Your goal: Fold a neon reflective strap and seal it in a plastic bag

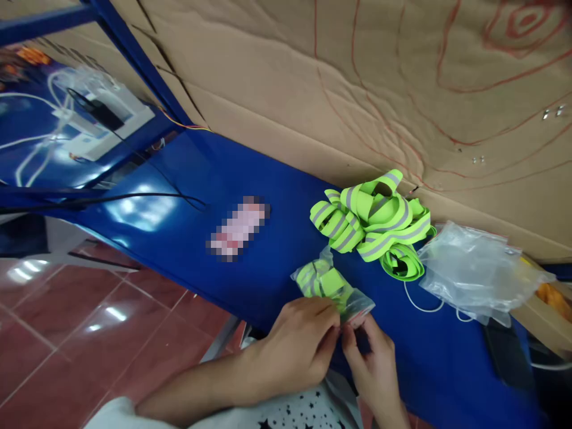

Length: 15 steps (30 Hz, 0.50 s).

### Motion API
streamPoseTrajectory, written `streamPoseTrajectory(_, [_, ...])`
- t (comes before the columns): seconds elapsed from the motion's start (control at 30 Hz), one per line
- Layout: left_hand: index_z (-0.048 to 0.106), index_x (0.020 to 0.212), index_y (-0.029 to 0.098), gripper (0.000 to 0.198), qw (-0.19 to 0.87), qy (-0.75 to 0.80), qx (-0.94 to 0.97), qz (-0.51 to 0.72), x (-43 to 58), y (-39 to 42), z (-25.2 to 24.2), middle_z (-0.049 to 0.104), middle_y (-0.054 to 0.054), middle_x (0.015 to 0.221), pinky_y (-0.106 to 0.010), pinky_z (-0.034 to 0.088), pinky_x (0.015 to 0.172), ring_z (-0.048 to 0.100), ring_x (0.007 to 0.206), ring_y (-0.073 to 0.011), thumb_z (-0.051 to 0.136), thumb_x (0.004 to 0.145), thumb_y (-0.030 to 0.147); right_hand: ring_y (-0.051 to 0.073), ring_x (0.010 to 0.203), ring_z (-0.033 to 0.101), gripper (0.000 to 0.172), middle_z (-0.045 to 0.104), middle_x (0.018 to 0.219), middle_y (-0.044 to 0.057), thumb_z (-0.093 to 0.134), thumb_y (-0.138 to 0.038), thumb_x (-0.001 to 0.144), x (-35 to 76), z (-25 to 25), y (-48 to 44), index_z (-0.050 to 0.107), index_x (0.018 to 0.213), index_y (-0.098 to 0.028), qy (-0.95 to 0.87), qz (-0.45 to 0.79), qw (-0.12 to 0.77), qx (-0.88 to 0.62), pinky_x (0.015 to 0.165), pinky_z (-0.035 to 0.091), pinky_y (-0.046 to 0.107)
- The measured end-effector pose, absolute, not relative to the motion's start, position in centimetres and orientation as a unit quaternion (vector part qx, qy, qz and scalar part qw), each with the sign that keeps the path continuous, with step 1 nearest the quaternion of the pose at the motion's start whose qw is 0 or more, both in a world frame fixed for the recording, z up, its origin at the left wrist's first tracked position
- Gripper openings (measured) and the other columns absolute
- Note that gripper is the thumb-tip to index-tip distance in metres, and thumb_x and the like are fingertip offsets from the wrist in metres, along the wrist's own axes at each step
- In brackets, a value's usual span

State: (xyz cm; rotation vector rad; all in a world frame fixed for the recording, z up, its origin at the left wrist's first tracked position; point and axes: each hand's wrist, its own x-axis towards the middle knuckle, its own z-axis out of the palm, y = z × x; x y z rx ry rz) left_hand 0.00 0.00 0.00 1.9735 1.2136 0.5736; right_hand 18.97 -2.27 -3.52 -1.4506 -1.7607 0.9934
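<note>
A clear zip bag (361, 304) with a folded neon-yellow reflective strap (322, 279) inside lies over the near edge of the blue table. My left hand (297, 341) is closed on the bag's near edge, thumb and fingers pinched together. Just right of it, my right hand (374, 363) pinches the same edge, where a reddish strip shows. The two sets of fingertips almost meet. Beyond the bag sits a heap of loose neon-yellow straps (375, 214) with grey reflective bands. A stack of clear plastic bags (473, 268) lies to the right of the heap.
A large cardboard sheet (268, 89) with red lines stands behind the blue table (286, 185). A blurred-out pinkish item (239, 229) lies to the left. Power strips with cables (107, 122) are at far left, a dark phone-like object (507, 354) and cardboard box (547, 322) at right.
</note>
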Motion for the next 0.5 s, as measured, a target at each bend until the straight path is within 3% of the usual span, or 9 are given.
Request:
streamPoseTrajectory(0.17, [0.055,0.089,0.018,0.010,0.265,0.496,0.743,0.362,0.0,0.5,0.9,0.063,-0.003,0.085,-0.032,0.044,0.070,0.058,0.077,-0.0167,0.050,0.095,0.010,0.010,0.056,0.050,0.016,0.055,0.066,-0.004,0.057,-0.021,0.097,18.6,-3.1,-1.4,0.053,0.081,-0.022,-0.703,0.233,0.338,-0.581,0.059,0.042,0.022])
streamPoseTrajectory(0.27, [0.054,0.103,0.019,0.012,0.234,0.523,0.694,0.437,-1.1,1.3,1.5,0.064,-0.005,0.099,-0.031,0.048,0.083,0.061,0.093,-0.0168,0.049,0.099,0.008,0.011,0.059,0.055,0.016,0.058,0.068,-0.003,0.059,-0.024,0.098,19.2,-3.2,-1.5,0.057,0.082,-0.022,-0.704,0.283,0.322,-0.566,0.061,0.044,0.021])
streamPoseTrajectory(0.33, [0.053,0.110,0.020,0.015,0.262,0.519,0.670,0.461,-1.8,1.3,1.6,0.062,-0.006,0.107,-0.030,0.049,0.088,0.061,0.100,-0.0159,0.045,0.103,0.009,0.014,0.074,0.066,0.010,0.069,0.084,0.002,0.058,-0.029,0.101,19.7,-3.6,-1.7,0.065,0.098,-0.022,-0.678,0.366,0.333,-0.543,0.069,0.051,0.021])
streamPoseTrajectory(0.43, [0.052,0.113,0.021,0.015,0.329,0.480,0.627,0.518,-2.0,0.6,1.3,0.058,-0.006,0.107,-0.030,0.050,0.087,0.059,0.100,-0.0157,0.039,0.107,0.015,0.022,0.113,0.071,0.035,0.070,0.128,0.011,0.053,-0.039,0.104,20.1,-4.6,-1.7,0.061,0.134,-0.023,-0.578,0.448,0.404,-0.550,0.091,0.058,0.028])
streamPoseTrajectory(0.5, [0.052,0.109,0.022,0.015,0.388,0.448,0.569,0.570,-1.5,0.0,1.1,0.054,-0.005,0.102,-0.029,0.051,0.082,0.058,0.094,-0.0153,0.038,0.109,0.021,0.025,0.122,0.068,0.046,0.065,0.139,0.013,0.055,-0.046,0.102,20.3,-5.6,-1.3,0.059,0.141,-0.024,-0.508,0.461,0.444,-0.576,0.095,0.060,0.034])
